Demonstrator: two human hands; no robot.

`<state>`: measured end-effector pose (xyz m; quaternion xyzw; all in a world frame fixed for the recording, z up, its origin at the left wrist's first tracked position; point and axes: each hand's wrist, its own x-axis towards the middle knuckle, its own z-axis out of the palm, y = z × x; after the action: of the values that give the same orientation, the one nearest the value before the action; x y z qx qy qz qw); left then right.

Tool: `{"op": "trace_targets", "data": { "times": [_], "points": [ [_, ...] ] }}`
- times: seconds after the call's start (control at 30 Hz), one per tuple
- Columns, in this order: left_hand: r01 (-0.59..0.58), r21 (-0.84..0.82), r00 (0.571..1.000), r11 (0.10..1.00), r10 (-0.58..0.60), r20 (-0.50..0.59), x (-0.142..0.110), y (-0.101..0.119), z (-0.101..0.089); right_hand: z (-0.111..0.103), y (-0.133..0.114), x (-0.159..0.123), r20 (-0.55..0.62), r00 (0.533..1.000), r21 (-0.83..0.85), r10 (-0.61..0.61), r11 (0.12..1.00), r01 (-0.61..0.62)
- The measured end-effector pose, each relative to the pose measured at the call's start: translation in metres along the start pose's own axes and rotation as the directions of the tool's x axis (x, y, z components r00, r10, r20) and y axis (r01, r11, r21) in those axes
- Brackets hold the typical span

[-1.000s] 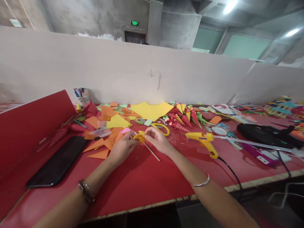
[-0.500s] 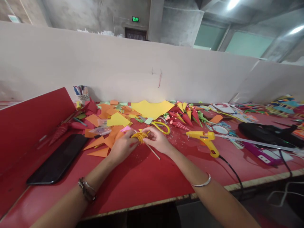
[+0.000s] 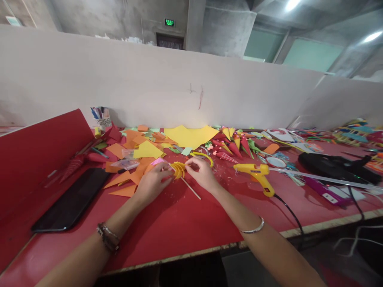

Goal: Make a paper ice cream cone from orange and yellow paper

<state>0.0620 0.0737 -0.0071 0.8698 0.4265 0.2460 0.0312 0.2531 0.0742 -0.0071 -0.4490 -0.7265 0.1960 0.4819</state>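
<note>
Between my two hands is a curled yellow paper piece (image 3: 179, 170) with several strips or folds. My left hand (image 3: 154, 179) is closed on its left side, fingers bent around the edge. On the other side, my right hand (image 3: 201, 172) has thumb and forefinger pinched at the paper's right edge. A thin pale stick (image 3: 192, 189) slants down to the right from beneath the paper; whether it is joined to the paper I cannot tell. Just behind my right hand lie yellow-handled scissors (image 3: 212, 160), partly covered by it.
A yellow glue gun (image 3: 257, 173) with a black cord lies to the right. A black phone (image 3: 72, 201) is at the left by a red board (image 3: 44, 155). Orange paper scraps (image 3: 124, 190), yellow paper (image 3: 188, 137) and red paper cones (image 3: 235, 148) lie along the back.
The yellow paper has turned and shows more of its curled strips. My right hand's fingers have drawn slightly back to its right edge. The left hand stays almost in place.
</note>
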Motion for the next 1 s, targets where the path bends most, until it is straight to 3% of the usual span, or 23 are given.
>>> {"op": "trace_targets", "data": {
  "times": [0.47,0.67,0.87,1.0],
  "points": [
    [0.137,-0.054,0.990,0.989,-0.139,-0.038,0.002,-0.014,0.001,-0.006,0.023,0.008,-0.191,0.959,0.153,0.211,0.971,-0.183],
    [0.198,-0.090,0.976,0.976,-0.205,-0.079,0.006,-0.011,0.001,-0.008,0.020,0.009,-0.187,0.957,0.235,0.223,0.956,-0.177],
    [0.218,-0.041,0.976,0.975,-0.218,0.016,0.033,0.000,-0.003,-0.007,0.018,0.008,-0.180,0.961,0.285,0.208,0.946,-0.151],
    [0.257,-0.097,0.966,0.961,-0.255,0.032,0.060,0.000,0.008,-0.008,0.023,0.010,-0.202,0.955,0.291,0.216,0.944,-0.152]
  ]
}}
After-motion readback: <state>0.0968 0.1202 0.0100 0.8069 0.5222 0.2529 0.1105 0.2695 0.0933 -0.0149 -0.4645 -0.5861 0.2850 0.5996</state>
